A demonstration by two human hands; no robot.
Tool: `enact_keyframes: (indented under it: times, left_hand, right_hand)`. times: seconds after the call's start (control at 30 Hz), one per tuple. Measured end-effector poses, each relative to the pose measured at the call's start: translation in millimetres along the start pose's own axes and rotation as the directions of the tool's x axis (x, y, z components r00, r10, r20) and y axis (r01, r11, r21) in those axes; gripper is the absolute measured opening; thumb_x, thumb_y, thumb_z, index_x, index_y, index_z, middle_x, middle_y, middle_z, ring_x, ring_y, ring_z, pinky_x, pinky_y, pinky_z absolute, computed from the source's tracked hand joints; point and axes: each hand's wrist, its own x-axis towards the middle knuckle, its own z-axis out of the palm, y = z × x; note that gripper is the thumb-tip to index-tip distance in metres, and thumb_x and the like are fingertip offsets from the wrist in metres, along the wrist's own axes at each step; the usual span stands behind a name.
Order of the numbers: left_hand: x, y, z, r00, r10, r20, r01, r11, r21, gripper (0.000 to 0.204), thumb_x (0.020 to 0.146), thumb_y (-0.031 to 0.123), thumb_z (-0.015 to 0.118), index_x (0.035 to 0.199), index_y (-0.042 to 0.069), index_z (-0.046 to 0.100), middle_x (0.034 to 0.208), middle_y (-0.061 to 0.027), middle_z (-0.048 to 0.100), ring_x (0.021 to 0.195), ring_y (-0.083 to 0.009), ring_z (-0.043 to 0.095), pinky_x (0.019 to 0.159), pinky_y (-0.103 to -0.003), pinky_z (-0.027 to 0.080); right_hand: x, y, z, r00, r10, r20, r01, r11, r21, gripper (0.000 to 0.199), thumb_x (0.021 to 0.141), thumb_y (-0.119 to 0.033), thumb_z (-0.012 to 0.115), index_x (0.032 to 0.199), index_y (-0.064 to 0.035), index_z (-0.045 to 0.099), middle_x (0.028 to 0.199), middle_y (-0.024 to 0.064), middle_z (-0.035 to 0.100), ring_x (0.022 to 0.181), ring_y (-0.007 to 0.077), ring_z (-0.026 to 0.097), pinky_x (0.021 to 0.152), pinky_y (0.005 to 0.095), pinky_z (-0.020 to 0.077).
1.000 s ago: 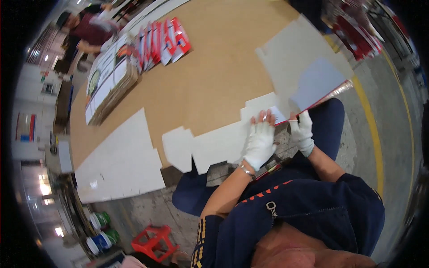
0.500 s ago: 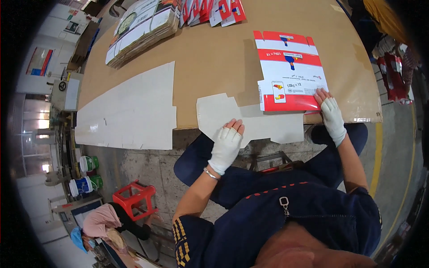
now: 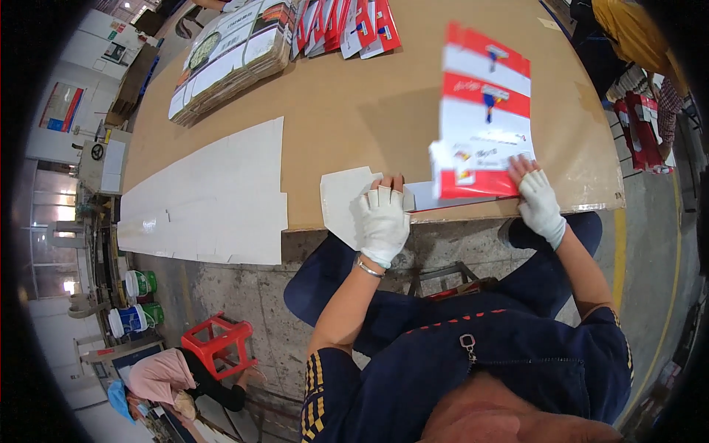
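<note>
Looks like a packaging workshop or small factory floor: long brown worktable (image 3: 354, 111) with stacked flat printed cartons (image 3: 229, 59) at its far end, white die-cut sheets (image 3: 214, 199), bare concrete floor (image 3: 244, 295), plastic buckets (image 3: 133, 303) and a red stool (image 3: 218, 343).

We are wearing white fingerless gloves on the left hand (image 3: 383, 219) and the right hand (image 3: 540, 200), and a thin metal bracelet (image 3: 367, 268) at the left wrist. We are wearing a dark navy zipped top with yellow sleeve stripes, red dashed stitching, and navy trousers.
</note>
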Motion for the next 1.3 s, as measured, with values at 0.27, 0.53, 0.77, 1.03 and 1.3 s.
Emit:
enact_keyframes:
  times: [0.27,0.53,0.77,1.03,1.3]
  left_hand:
    - [-23,-3,-33,0.964,0.148,0.221,-0.141,0.989,-0.047,0.092,0.072,0.047,0.074,0.141,0.000,0.037,0.145,-0.0180,0.040,0.142,-0.0385,0.024,0.113,-0.061,0.012]
    - [-70,-84,-30,0.978,-0.190,0.084,0.201,0.969,-0.141,0.096,0.069,0.026,0.083,0.146,0.002,0.029,0.146,-0.0213,0.037,0.141,-0.0371,0.025,0.116,-0.050,0.015]
    - [-33,-40,11,0.729,-0.680,0.081,0.156,0.050,-0.987,0.065,0.085,0.017,0.074,0.135,-0.004,0.037,0.131,-0.0137,0.051,0.120,-0.0215,0.048,0.104,-0.035,0.036]
    - [-12,-25,20,0.992,0.017,-0.128,-0.077,0.874,-0.481,0.069,0.085,-0.001,0.056,0.148,0.001,0.028,0.151,-0.0218,0.032,0.139,-0.0390,0.031,0.111,-0.042,0.031]
    - [-5,-8,10,0.955,0.252,0.154,-0.214,0.950,-0.229,0.082,0.081,0.035,0.069,0.149,0.012,0.029,0.158,-0.0173,0.015,0.145,-0.0431,0.012,0.107,-0.069,0.015]
  right_hand:
    - [29,-53,24,0.939,-0.274,0.206,0.282,0.959,-0.010,0.064,0.078,-0.039,0.068,0.134,-0.0146,0.050,0.147,0.0038,0.042,0.139,0.0258,0.035,0.113,0.0564,0.0226]
    - [21,-53,22,0.944,-0.248,0.219,0.262,0.964,-0.036,0.070,0.080,-0.045,0.066,0.140,-0.0183,0.044,0.149,0.0031,0.040,0.139,0.0271,0.034,0.113,0.0582,0.0211]
    - [25,-58,23,0.948,-0.250,0.196,0.252,0.968,0.013,0.066,0.079,-0.043,0.068,0.137,-0.0189,0.048,0.147,0.0020,0.043,0.137,0.0249,0.038,0.114,0.0556,0.0215]
    - [31,-45,16,0.899,-0.371,0.234,0.414,0.894,-0.174,0.057,0.088,-0.020,0.049,0.144,-0.0207,0.038,0.152,0.0009,0.036,0.139,0.0221,0.034,0.109,0.0589,0.0283]
    - [28,-39,27,0.889,-0.435,0.141,0.454,0.877,-0.158,0.054,0.088,-0.021,0.048,0.141,-0.0177,0.040,0.149,0.0050,0.040,0.138,0.0242,0.037,0.109,0.0616,0.0261]
